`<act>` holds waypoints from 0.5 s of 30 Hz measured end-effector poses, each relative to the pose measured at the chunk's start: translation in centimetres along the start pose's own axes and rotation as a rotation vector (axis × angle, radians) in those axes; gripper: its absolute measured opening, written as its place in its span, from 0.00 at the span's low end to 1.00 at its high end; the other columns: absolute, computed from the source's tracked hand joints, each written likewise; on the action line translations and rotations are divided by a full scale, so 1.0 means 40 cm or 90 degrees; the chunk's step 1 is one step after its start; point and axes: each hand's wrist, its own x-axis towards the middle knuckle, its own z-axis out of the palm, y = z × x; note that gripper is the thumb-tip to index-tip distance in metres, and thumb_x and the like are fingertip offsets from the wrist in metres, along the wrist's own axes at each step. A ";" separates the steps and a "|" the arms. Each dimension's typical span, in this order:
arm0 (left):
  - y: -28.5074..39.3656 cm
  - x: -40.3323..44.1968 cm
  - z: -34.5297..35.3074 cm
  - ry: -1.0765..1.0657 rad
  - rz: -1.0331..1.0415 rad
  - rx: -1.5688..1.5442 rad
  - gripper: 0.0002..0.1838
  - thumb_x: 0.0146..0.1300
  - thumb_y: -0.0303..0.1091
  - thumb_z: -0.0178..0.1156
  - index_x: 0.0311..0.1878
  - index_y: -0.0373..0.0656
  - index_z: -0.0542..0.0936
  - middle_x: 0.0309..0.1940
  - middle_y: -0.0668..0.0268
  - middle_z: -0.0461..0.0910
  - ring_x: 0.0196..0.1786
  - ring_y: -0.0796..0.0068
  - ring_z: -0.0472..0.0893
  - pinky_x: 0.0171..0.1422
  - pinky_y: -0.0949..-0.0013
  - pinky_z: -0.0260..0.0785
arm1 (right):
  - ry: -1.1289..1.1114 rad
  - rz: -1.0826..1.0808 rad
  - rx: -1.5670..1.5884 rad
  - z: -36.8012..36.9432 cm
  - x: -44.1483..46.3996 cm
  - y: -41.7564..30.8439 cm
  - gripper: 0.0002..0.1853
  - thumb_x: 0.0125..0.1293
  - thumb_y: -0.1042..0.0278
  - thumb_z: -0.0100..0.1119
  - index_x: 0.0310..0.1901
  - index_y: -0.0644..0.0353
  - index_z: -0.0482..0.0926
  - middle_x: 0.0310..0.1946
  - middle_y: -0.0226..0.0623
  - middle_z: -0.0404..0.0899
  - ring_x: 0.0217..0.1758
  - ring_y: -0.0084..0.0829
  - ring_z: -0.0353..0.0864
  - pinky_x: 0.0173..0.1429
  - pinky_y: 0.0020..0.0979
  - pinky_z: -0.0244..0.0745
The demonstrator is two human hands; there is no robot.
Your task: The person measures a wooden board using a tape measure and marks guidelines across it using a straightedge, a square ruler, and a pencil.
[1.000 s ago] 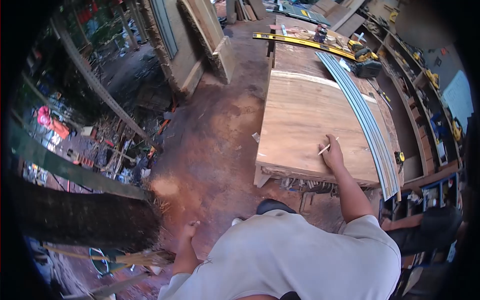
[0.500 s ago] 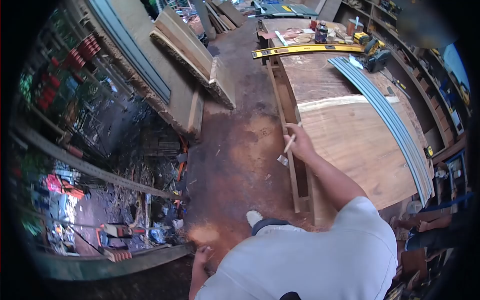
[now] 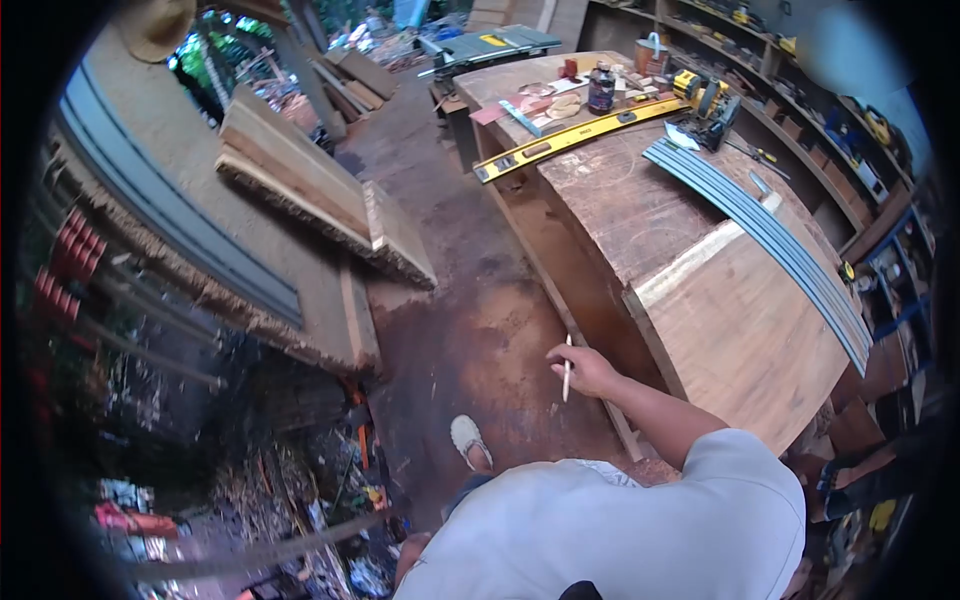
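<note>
My right hand [image 3: 585, 370] is closed around the light wooden handle of a paintbrush [image 3: 567, 382], held upright beside the long edge of the workbench. The brush's lower end is hard to make out against the floor. Near it, a broad wooden panel [image 3: 760, 330] lies on the bench, with a pale strip along its far edge. Low in the view, a bit of my left hand or forearm [image 3: 412, 552] shows beside my shirt; its fingers are hidden.
A yellow spirit level [image 3: 580, 138], a dark jar [image 3: 601, 88], a yellow power tool [image 3: 705, 98] and grey-blue strips [image 3: 765, 225] lie on the bench. Thick wooden slabs [image 3: 300, 180] lean at left. My shoe [image 3: 467, 436] is on the dusty floor [image 3: 500, 330]; shelves [image 3: 800, 120] stand at right.
My view has shifted as I moved along the bench. My right hand, still on the paintbrush, is now lower in view and over the floor side. The left hand has mostly gone behind my body.
</note>
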 end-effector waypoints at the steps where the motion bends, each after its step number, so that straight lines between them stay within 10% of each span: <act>1: 0.031 0.050 -0.080 -0.007 0.014 0.014 0.21 0.71 0.49 0.50 0.52 0.46 0.83 0.48 0.60 0.84 0.61 0.61 0.77 0.72 0.47 0.57 | 0.007 0.024 -0.011 0.007 0.012 0.017 0.12 0.64 0.67 0.63 0.49 0.56 0.78 0.40 0.45 0.83 0.45 0.46 0.83 0.49 0.40 0.76; 7: 0.603 0.562 -0.643 0.057 0.144 -0.138 0.20 0.63 0.46 0.64 0.47 0.37 0.83 0.47 0.56 0.84 0.52 0.63 0.81 0.57 0.59 0.71 | 0.076 0.239 -0.030 0.061 0.051 0.055 0.10 0.63 0.67 0.63 0.45 0.58 0.80 0.35 0.45 0.82 0.39 0.43 0.82 0.46 0.38 0.76; 9: 0.895 0.674 -0.813 0.049 0.317 0.117 0.23 0.64 0.47 0.63 0.52 0.37 0.80 0.51 0.55 0.82 0.55 0.64 0.80 0.62 0.62 0.69 | 0.099 0.248 -0.018 0.093 0.041 0.074 0.09 0.64 0.68 0.63 0.44 0.59 0.80 0.33 0.44 0.81 0.37 0.38 0.82 0.45 0.35 0.75; 15: 1.808 0.683 -0.932 0.042 0.575 0.045 0.24 0.66 0.43 0.61 0.58 0.35 0.77 0.53 0.52 0.81 0.57 0.63 0.80 0.63 0.64 0.69 | 0.242 0.444 0.064 0.197 0.021 0.275 0.08 0.61 0.68 0.63 0.41 0.60 0.81 0.31 0.39 0.81 0.35 0.32 0.79 0.45 0.33 0.75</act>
